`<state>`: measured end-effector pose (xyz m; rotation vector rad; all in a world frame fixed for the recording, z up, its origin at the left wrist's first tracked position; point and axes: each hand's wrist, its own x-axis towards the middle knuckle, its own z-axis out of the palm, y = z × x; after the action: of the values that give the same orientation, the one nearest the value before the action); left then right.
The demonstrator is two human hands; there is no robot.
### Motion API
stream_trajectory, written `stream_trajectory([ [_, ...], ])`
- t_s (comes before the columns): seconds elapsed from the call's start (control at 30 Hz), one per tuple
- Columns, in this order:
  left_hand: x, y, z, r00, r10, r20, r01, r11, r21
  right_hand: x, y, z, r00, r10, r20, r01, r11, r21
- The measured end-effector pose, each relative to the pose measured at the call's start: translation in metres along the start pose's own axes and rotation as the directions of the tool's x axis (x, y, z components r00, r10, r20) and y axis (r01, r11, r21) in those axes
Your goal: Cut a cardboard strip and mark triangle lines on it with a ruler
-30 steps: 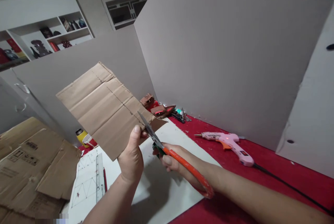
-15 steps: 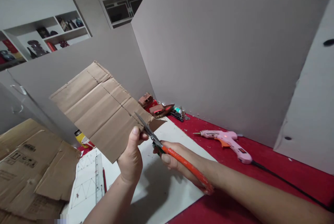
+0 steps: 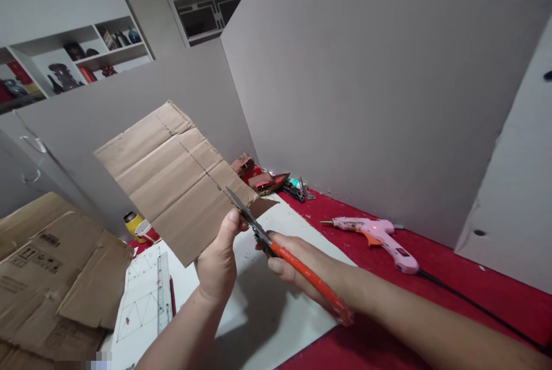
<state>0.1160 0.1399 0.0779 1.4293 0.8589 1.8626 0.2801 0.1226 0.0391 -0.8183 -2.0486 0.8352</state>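
A brown cardboard sheet with a dark line drawn along its right side is raised above the white board. My left hand pinches its lower corner, thumb on top. Orange-handled scissors are gripped in my right hand, whose fingers wrap round the handles. The blades lie across the sheet's right edge near the drawn line, just beside my left thumb. A cut strip of the cardboard bends away to the right of the blades. The far finger loop is mostly hidden by my hand.
A pink glue gun with a black cord lies on the red tabletop. Flattened cardboard boxes are piled at the left. A ruler rests on a paper with drawn triangles. Small brown models stand by the grey wall.
The cardboard sheet has shifted slightly right in view and tilted a little. The scissor blades look more closed than before. Both hands keep their grips.
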Motion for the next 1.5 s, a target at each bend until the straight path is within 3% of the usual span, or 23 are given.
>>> stream_trajectory([
  [0.13, -0.0003, 0.0, 0.003, 0.999, -0.019, -0.03, 0.018, 0.999, -0.04, -0.0001, 0.0015, 0.0017, 0.998, 0.064, -0.011, -0.065, 0.991, -0.118],
  [0.23, 0.0005, -0.0004, 0.0045, 0.999, -0.033, -0.018, 0.032, 0.997, -0.068, 0.0007, 0.0017, 0.0026, 0.996, 0.089, -0.012, -0.09, 0.99, -0.104],
  [0.5, -0.0015, 0.004, 0.0037, 0.996, -0.086, 0.02, 0.087, 0.993, -0.076, 0.0004, 0.001, -0.0006, 1.0, -0.013, 0.008, 0.013, 0.999, 0.047],
  [0.93, -0.0002, 0.0015, 0.003, 0.995, -0.09, 0.046, 0.095, 0.989, -0.112, -0.0001, 0.0045, -0.0011, 1.0, 0.021, -0.001, -0.021, 0.996, -0.088],
  [1.5, -0.0047, 0.007, 0.0057, 0.973, -0.231, -0.017, 0.225, 0.96, -0.166, -0.0002, 0.0021, 0.0041, 0.996, 0.078, -0.042, -0.073, 0.991, 0.111],
])
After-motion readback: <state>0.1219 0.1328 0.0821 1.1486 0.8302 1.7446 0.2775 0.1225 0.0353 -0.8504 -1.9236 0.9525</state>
